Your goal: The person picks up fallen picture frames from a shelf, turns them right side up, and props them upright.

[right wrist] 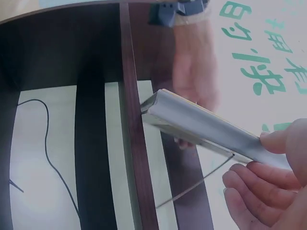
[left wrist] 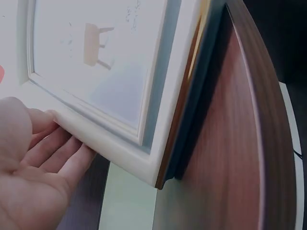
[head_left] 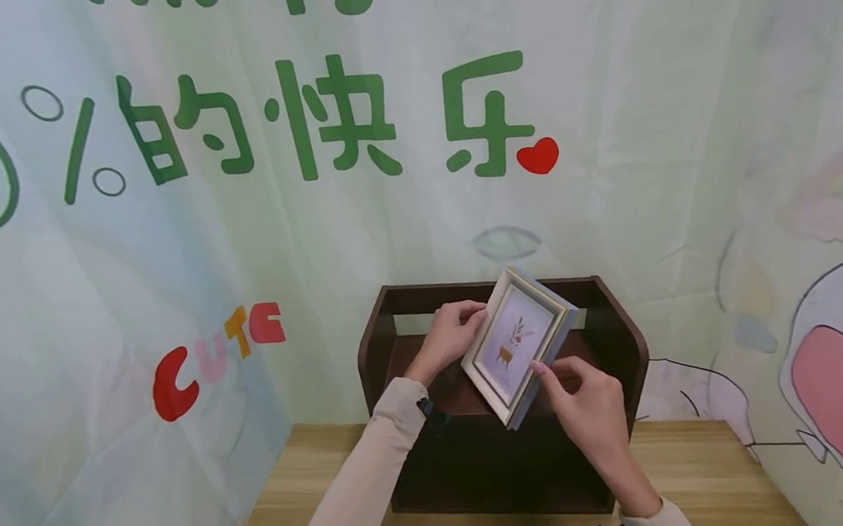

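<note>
A picture frame (head_left: 515,349) with a pale border and a small chair-and-plant print is held tilted over the upper shelf of a dark brown rack (head_left: 504,470). My left hand (head_left: 449,337) pinches its left edge, thumb in front and fingers behind, as the left wrist view shows on the pale border (left wrist: 120,162). At the opposite edge, my right hand (head_left: 589,403) grips the frame between thumb and fingers. From the right wrist, the frame's grey side (right wrist: 206,124) appears edge-on, with a thin strip (right wrist: 196,184) slanting away beneath it.
The rack stands on a wood-grain table (head_left: 718,477), against a printed curtain (head_left: 633,187) with green characters. Raised side panels (head_left: 621,337) bound its upper shelf. In the right wrist view, a thin black cable (right wrist: 53,160) shows past the rack's lower opening.
</note>
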The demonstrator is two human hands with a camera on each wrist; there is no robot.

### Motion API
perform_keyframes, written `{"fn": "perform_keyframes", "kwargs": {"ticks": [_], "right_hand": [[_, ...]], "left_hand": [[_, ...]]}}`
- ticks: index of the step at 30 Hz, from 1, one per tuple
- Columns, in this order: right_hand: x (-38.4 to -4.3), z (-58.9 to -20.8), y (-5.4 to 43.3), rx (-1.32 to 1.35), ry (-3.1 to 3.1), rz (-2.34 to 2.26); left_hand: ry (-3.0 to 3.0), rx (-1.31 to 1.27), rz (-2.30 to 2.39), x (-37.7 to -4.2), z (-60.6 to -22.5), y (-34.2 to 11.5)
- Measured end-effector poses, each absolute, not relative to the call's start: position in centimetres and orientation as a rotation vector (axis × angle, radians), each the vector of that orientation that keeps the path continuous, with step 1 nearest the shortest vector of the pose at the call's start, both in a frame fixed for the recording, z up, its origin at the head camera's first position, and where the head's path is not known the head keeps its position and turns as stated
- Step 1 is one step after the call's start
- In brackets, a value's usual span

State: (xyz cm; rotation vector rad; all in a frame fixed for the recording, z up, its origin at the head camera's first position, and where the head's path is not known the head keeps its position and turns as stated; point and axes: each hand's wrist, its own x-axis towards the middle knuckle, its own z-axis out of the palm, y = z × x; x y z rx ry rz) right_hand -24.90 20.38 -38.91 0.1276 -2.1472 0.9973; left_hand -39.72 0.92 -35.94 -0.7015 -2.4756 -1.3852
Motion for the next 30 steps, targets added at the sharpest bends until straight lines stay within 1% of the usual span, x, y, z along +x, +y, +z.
{"fn": "perform_keyframes", "kwargs": {"ticks": [19,30], "right_hand": [[-26.6,-38.1,21.8,0.104,-2.275,1.075],[-28.7,-37.8,22.7,0.107,-2.332,1.419]], "left_hand": [[-2.34,-0.588,-1.57,-38.3,-37.0,-2.5],[-2.225,-0.429,-1.752,-36.8,-37.6,-3.2]]}}
